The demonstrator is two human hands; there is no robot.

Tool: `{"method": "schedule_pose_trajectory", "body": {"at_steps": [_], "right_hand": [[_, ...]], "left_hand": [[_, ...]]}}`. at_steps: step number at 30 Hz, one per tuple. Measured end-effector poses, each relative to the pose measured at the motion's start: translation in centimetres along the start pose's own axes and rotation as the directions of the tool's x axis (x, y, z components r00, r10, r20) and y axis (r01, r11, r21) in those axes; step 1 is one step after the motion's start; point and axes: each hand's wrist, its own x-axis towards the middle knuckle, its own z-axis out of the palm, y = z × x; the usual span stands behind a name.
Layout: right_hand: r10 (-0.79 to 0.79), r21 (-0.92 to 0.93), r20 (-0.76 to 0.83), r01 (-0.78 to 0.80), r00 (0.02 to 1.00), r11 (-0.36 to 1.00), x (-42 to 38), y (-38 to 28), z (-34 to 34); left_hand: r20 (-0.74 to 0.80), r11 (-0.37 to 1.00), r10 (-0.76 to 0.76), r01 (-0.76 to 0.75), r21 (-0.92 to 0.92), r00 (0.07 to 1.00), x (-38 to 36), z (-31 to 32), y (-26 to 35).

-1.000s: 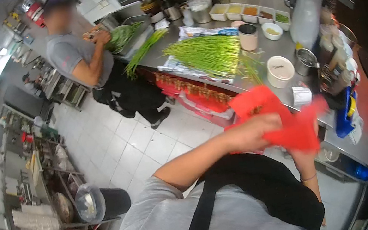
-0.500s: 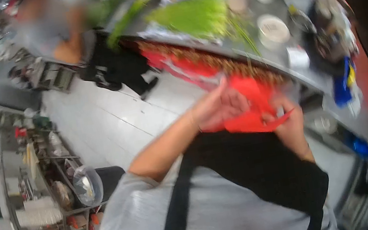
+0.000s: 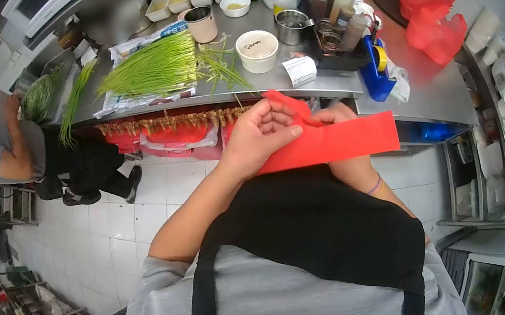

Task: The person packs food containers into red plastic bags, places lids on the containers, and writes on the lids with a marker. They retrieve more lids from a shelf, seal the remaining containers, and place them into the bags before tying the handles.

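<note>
A red plastic bag (image 3: 340, 141), folded into a flat strip with a crumpled upper edge, is held in front of my apron. My left hand (image 3: 259, 135) is closed on its left end, the thumb pressed against curled fingers. On the far side, my right hand (image 3: 337, 114) grips the upper edge, and the bag hides part of that palm. The bag's right end sticks out free past my right hand. Just beyond my hands runs the metal counter's front edge.
On the metal counter (image 3: 260, 83) lie long green stalks (image 3: 154, 67), a lidded white tub (image 3: 257, 51), a receipt (image 3: 300, 71) and a blue tape dispenser (image 3: 377, 70). More red bags (image 3: 432, 11) hang at the right. Another person (image 3: 0, 146) stands at the left beside the counter.
My view has swung toward the right and become sharper. The red bag, loose and spread between my hands before, is now a flat strip. My left hand's raised fingers have curled closed onto it.
</note>
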Motion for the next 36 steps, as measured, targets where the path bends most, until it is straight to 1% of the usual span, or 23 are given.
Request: {"method": "schedule_pose_trajectory", "body": {"at_steps": [3, 4, 6, 8, 9, 10, 11, 12, 13, 14, 15, 16, 17, 19, 21, 22, 25, 30, 32, 33, 34, 35, 36], "right_hand": [[-0.064, 0.063, 0.032, 0.062, 0.997, 0.996, 0.1, 0.0, -0.1], [-0.057, 0.056, 0.066, 0.053, 0.996, 0.997, 0.0, -0.4, -0.3], [-0.057, 0.046, 0.125, 0.051, 0.991, 0.998, 0.5, -1.5, -0.8], [-0.05, 0.125, 0.06, 0.042, 0.997, 0.991, 1.0, -1.1, -0.5], [-0.044, 0.165, 0.024, 0.04, 0.999, 0.986, 1.3, -0.9, -0.3], [0.125, 0.345, -0.01, -0.114, 0.992, 0.932, 1.6, -1.0, 0.0], [0.177, 0.396, -0.01, -0.159, 0.984, 0.905, 2.1, -1.3, 0.2], [0.237, 0.443, -0.003, -0.211, 0.972, 0.871, 2.6, -1.8, 0.6], [0.303, 0.489, 0.014, -0.271, 0.953, 0.829, 2.7, -2.0, 0.8], [0.16, 0.318, 0.04, -0.164, 0.986, 0.934, 2.7, -0.8, 1.0], [0.197, 0.34, 0.035, -0.197, 0.98, 0.92, 2.7, -0.5, 1.3], [0.233, 0.363, 0.034, -0.229, 0.972, 0.903, 2.7, -0.2, 1.6], [0.261, 0.388, 0.029, -0.251, 0.965, 0.887, 2.7, -0.2, 1.9], [0.389, 0.552, 0.12, -0.387, 0.913, 0.738, 2.6, -0.1, 2.3], [0.45, 0.67, 0.186, -0.447, 0.874, 0.593, 2.8, -0.3, 2.7], [0.468, 0.674, 0.18, -0.455, 0.866, 0.582, 2.8, -0.3, 2.9], [0.43, 0.694, 0.083, -0.362, 0.899, 0.623, 2.7, -0.5, 3.6], [0.45, 0.611, 0.046, -0.381, 0.892, 0.694, 1.8, -0.2, 3.8], [0.404, 0.613, -0.021, -0.307, 0.915, 0.728, 1.7, -1.1, 3.8], [0.304, 0.601, -0.054, -0.212, 0.951, 0.77, 1.7, -1.0, 3.8], [0.178, 0.466, -0.116, -0.104, 0.977, 0.879, 1.2, 0.1, 3.9], [0.209, 0.465, -0.108, -0.137, 0.972, 0.875, 0.8, 0.3, 3.8], [0.208, 0.476, -0.13, -0.123, 0.969, 0.871, 0.5, 0.3, 3.9]], "left_hand": [[-0.031, 0.999, 0.029, -0.03, -0.031, 0.999, 0.2, 1.1, 0.6], [0.003, 1.0, -0.016, 0.016, -0.023, 1.0, 0.2, 0.7, 0.4], [-0.008, 0.997, -0.009, 0.009, -0.078, 1.0, -0.1, 0.6, 0.3], [-0.027, 0.997, 0.02, -0.022, -0.069, 0.999, 0.0, 0.3, 0.3], [-0.018, 0.998, 0.055, -0.055, -0.015, 0.998, 0.0, 0.0, 0.3], [-0.006, 0.996, 0.086, -0.085, 0.037, 0.996, 0.1, -0.2, 0.4], [0.005, 0.99, 0.11, -0.11, 0.084, 0.994, 0.1, -0.3, 0.5], [0.015, 0.951, 0.202, -0.2, 0.238, 0.979, 0.0, -0.2, 0.8], [0.021, 0.922, 0.207, -0.202, 0.33, 0.978, -0.1, 0.0, 1.1], [0.022, 0.889, 0.203, -0.194, 0.416, 0.979, -0.2, 0.2, 1.4], [0.018, 0.85, 0.195, -0.178, 0.496, 0.981, -0.4, 0.2, 1.2], [-0.027, 0.975, 0.091, -0.084, 0.207, 0.995, -0.5, 0.4, 0.7], [-0.047, 0.99, 0.067, -0.061, 0.126, 0.997, -0.8, 0.4, 1.0], [-0.066, 1.0, 0.031, -0.03, 0.004, 0.997, -1.1, -0.4, 1.1], [-0.108, 0.998, -0.031, 0.026, -0.053, 0.994, -1.7, -0.7, 1.7], [-0.123, 0.994, -0.069, 0.058, -0.087, 0.99, -1.8, -0.8, 1.7], [-0.115, 0.987, -0.107, 0.091, -0.132, 0.988, -1.8, -1.3, 1.4], [-0.09, 0.942, -0.174, 0.139, -0.307, 0.981, -1.7, -1.7, 0.6], [-0.07, 0.921, -0.157, 0.121, -0.369, 0.985, -1.5, -2.2, -0.8], [-0.049, 0.91, -0.146, 0.114, -0.399, 0.988, -1.5, -2.3, -1.0], [-0.048, 0.899, -0.155, 0.12, -0.422, 0.987, -1.4, -2.3, -1.4], [-0.044, 0.886, -0.163, 0.126, -0.446, 0.986, -1.4, -2.3, -1.7], [-0.046, 0.872, -0.189, 0.146, -0.467, 0.981, -1.3, -2.4, -1.8]]}}
